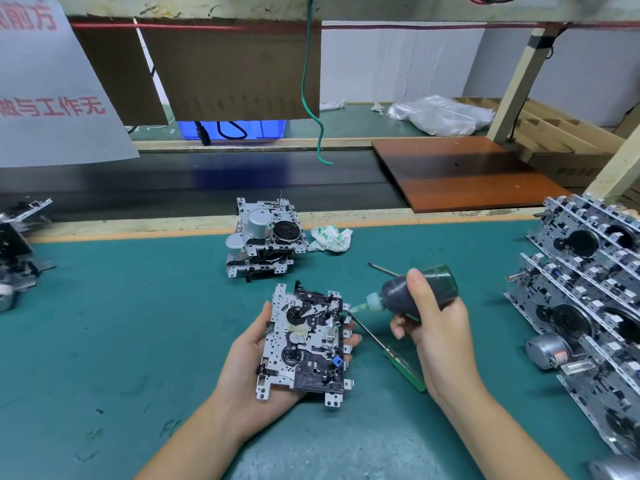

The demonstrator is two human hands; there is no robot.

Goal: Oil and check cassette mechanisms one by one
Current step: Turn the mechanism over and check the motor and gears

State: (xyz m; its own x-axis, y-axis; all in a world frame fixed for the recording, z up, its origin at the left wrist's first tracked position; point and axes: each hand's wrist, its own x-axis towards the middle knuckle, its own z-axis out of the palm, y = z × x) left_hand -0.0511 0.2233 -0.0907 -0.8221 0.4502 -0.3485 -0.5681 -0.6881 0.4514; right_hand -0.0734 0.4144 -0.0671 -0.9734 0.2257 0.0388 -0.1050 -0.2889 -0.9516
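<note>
A metal cassette mechanism (304, 344) with black gears and a small blue part lies face up in my left hand (254, 372), whose fingers curl round its edges above the green mat. My right hand (433, 327) grips a dark oil bottle (408, 296) tipped sideways. The bottle's pale nozzle (362, 307) touches the mechanism's upper right edge.
A green-handled screwdriver (401, 365) lies on the mat (121, 323) under my right hand. Two stacked mechanisms (265, 237) and a crumpled rag (329, 239) sit further back. Several mechanisms (588, 299) are piled at the right, more at the far left (17, 247). A conveyor belt (207, 181) runs behind.
</note>
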